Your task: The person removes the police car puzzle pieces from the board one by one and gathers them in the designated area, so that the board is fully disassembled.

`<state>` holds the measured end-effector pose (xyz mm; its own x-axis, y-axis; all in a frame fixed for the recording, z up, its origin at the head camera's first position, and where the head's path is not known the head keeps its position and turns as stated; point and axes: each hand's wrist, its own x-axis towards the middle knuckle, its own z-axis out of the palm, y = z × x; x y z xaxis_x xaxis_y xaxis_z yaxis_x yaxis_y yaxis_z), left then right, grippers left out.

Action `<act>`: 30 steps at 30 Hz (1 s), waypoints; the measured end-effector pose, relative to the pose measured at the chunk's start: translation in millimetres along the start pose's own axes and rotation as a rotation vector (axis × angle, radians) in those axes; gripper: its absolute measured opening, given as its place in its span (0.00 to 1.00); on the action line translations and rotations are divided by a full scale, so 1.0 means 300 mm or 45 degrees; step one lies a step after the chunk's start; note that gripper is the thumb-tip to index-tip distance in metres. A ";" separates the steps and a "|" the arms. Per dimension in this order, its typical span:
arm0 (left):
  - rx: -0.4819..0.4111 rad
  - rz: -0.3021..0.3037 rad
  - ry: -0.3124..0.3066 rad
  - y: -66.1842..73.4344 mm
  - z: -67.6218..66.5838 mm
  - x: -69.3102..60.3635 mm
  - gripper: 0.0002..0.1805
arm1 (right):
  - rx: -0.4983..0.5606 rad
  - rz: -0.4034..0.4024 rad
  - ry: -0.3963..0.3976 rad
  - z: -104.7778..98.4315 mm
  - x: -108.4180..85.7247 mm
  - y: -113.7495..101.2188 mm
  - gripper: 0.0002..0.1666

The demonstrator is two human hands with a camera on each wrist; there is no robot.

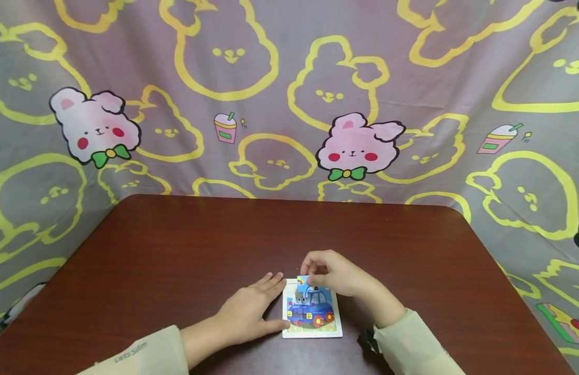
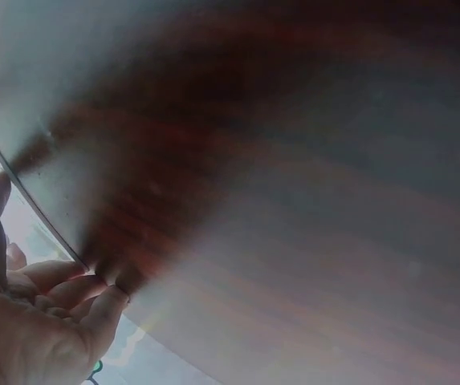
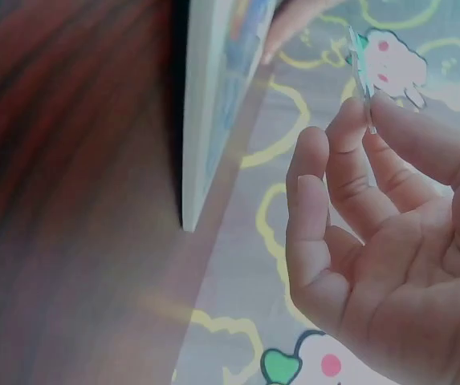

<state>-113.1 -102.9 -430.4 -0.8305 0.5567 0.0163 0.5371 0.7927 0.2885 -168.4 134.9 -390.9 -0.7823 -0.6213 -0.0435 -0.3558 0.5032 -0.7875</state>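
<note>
A jigsaw puzzle of a blue car in a white frame (image 1: pixel 312 335) lies on the table in the head view. Its edge also shows in the right wrist view as a pale board (image 3: pixel 200 120). Above the puzzle's upper part, my right hand (image 1: pixel 336 273) pinches a puzzle piece (image 1: pixel 302 282) between thumb and fingertip. The right wrist view shows that thin piece (image 3: pixel 361 68) edge-on, apart from the board. My left hand (image 1: pixel 247 312) lies along the frame's left side with fingers extended. Its thumb touches the lower left edge and its fingertips are at the upper left corner.
A dark red-brown table (image 1: pixel 186 245) stretches around the puzzle. Behind it hangs a grey curtain (image 1: pixel 271 114) with yellow outlines and pink bunny faces. A dark item (image 1: pixel 368 341) sits at the right sleeve's cuff.
</note>
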 end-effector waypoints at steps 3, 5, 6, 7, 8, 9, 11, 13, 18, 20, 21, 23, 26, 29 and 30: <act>0.002 0.012 -0.003 0.002 0.003 0.001 0.46 | 0.014 0.000 0.014 -0.013 -0.016 0.009 0.03; 0.006 0.014 -0.001 0.004 0.004 0.000 0.46 | 0.023 -0.009 0.020 -0.023 -0.023 0.015 0.03; 0.011 0.012 0.000 0.004 0.004 0.000 0.46 | 0.028 -0.010 0.024 -0.028 -0.026 0.017 0.03; 0.017 0.008 0.003 0.004 0.004 -0.001 0.46 | 0.036 -0.012 0.026 -0.033 -0.028 0.020 0.03; 0.023 0.004 0.005 0.004 0.004 -0.002 0.46 | 0.044 -0.010 0.029 -0.040 -0.030 0.023 0.03; 0.027 -0.002 0.005 0.003 0.004 -0.001 0.46 | 0.053 -0.006 0.034 -0.046 -0.032 0.027 0.03; 0.032 -0.011 0.005 0.003 0.002 -0.002 0.46 | 0.072 0.003 0.043 -0.061 -0.036 0.035 0.03; 0.034 -0.012 0.005 0.002 0.002 -0.001 0.46 | 0.078 0.014 0.053 -0.078 -0.042 0.043 0.03; 0.033 -0.011 0.004 0.004 -0.002 -0.004 0.47 | 0.064 0.044 0.071 -0.114 -0.059 0.063 0.02; 0.040 -0.013 0.006 0.005 -0.004 -0.005 0.47 | 0.068 0.048 0.076 -0.127 -0.066 0.071 0.03; 0.044 -0.014 0.008 0.005 -0.004 -0.005 0.47 | 0.071 0.053 0.080 -0.135 -0.070 0.076 0.03; 0.048 -0.016 0.009 0.005 -0.004 -0.004 0.46 | 0.069 0.060 0.092 -0.151 -0.077 0.087 0.03; 0.055 -0.011 0.010 0.006 -0.003 -0.005 0.46 | 0.061 0.071 0.116 -0.177 -0.092 0.108 0.03; 0.059 -0.004 0.009 0.005 -0.001 -0.006 0.47 | 0.063 0.083 0.140 -0.201 -0.111 0.131 0.04; 0.060 -0.001 0.009 0.006 -0.001 -0.007 0.47 | 0.065 0.082 0.143 -0.207 -0.116 0.140 0.04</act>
<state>-110.5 -102.8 -429.6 -0.8321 0.5542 0.0228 0.5423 0.8042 0.2431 -187.9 215.0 -384.1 -0.8562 -0.5159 -0.0280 -0.2786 0.5067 -0.8158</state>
